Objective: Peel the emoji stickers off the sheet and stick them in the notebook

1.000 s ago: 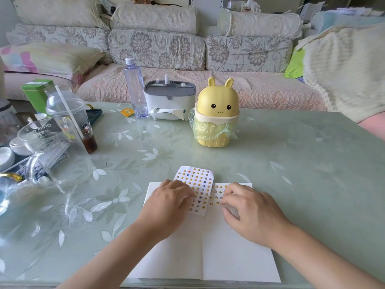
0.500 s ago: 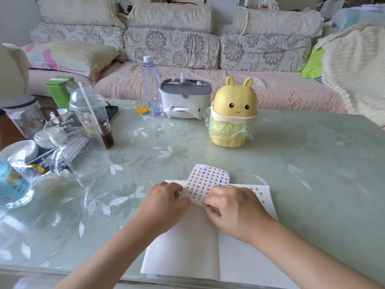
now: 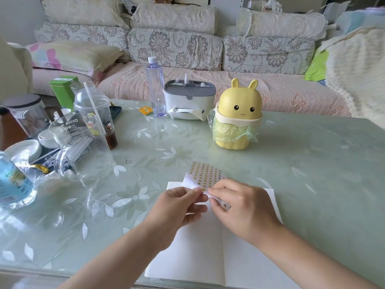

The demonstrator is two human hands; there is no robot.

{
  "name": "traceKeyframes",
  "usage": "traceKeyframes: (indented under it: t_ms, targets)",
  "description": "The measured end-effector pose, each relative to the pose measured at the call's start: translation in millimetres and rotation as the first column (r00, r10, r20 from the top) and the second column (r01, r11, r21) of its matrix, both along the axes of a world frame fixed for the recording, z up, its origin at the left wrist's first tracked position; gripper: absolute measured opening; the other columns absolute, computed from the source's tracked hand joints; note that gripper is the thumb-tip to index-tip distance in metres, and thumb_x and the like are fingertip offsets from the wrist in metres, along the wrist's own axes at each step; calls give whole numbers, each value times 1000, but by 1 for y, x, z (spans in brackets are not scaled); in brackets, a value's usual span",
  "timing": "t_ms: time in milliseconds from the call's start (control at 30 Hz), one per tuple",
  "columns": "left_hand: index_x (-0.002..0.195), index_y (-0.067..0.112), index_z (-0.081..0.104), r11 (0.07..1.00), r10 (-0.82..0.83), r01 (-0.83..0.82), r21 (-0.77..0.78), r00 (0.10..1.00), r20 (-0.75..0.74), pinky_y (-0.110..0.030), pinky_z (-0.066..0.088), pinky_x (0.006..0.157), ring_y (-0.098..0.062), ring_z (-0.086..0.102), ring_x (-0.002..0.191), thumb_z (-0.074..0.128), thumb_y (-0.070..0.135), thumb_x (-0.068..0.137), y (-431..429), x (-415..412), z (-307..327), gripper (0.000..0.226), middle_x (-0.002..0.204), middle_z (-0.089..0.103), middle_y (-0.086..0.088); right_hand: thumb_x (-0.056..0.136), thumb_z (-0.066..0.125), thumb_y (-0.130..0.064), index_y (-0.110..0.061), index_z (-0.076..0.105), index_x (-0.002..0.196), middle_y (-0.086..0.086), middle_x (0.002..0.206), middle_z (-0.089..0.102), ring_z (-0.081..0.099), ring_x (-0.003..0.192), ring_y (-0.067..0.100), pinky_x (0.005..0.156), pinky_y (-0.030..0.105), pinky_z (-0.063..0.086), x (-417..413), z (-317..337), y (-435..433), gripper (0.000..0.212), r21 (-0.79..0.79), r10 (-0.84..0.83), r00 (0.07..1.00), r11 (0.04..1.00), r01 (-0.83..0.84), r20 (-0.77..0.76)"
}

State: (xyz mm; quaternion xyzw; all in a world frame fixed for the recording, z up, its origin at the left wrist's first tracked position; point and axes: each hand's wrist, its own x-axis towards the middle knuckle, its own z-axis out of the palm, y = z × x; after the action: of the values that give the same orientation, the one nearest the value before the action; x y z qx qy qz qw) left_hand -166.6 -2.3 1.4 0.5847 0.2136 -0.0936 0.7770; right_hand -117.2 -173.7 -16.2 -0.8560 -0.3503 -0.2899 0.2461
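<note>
Lower centre: left hand (image 3: 181, 207) and right hand (image 3: 243, 207) each have a fingertip-tight grip pinching the near edge of the white sheet of small yellow emoji stickers (image 3: 206, 174), above the open white notebook (image 3: 198, 257) on the pale green glass tabletop (image 3: 312, 163).

Bright soft daylight; glare on glass table (image 3: 312, 155); edges bowed, slightly blurred.
</note>
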Motion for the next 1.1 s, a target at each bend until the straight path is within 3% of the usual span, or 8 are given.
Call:
traceKeyframes:
  t_ms: [67,133,300,467,600,800,1100]
  targets:
    - [90,7,69,998,-9,6,56,999,52,-23,53,63,-12,68,72,62,20,99,-1,0,0,18,90,77,-3,84,62,-43,-31,79,89,-20,87,68,61,67,-3,56,17,47,-3,7,2,22,87,5,979,996,13,-205]
    - [89,7,70,992,-3,-11,127,994,113,-23,53,63,-11,67,71,61,20,99,-3,-1,0,19,87,76,-2,83,58,-48,-33,79,89,-22,87,67,60,69,-4,57,18,47,-4,13,3,27,132,16,950,991,26,-311]
    - [80,6,70,959,2,-73,273,968,252,-20,50,58,-10,64,66,60,14,100,-10,-2,0,23,74,73,1,83,56,-51,-36,77,84,-18,78,68,59,67,5,57,29,49,-7,27,2,27,137,28,911,990,31,-412]
    - [77,7,71,914,-23,-126,385,933,360,-20,48,56,-8,61,62,60,10,99,-13,-1,-2,24,68,70,3,89,68,-34,-33,78,80,-23,65,64,51,56,3,52,18,34,-8,37,1,13,119,40,838,992,30,-545]
    - [78,12,73,898,-47,-129,421,922,385,-19,48,57,-6,60,62,61,11,98,-14,1,-2,24,70,72,5,89,66,-40,-37,77,81,-18,61,62,44,50,10,48,18,30,-8,43,-1,14,69,-1,811,996,51,-585]
    - [77,17,74,852,-119,-90,516,926,357,-17,47,59,-4,60,64,62,14,98,-14,3,0,24,74,74,8,86,65,-39,-36,78,81,-19,70,70,49,51,4,47,16,35,-9,53,-2,14,-14,-85,776,995,98,-625]
    - [75,23,73,776,-206,-62,628,916,345,-14,47,62,-4,62,69,62,20,99,-15,1,5,26,75,73,15,86,71,-26,-27,79,72,-17,57,63,50,47,2,46,11,32,-9,57,-6,16,63,-29,733,993,98,-680]
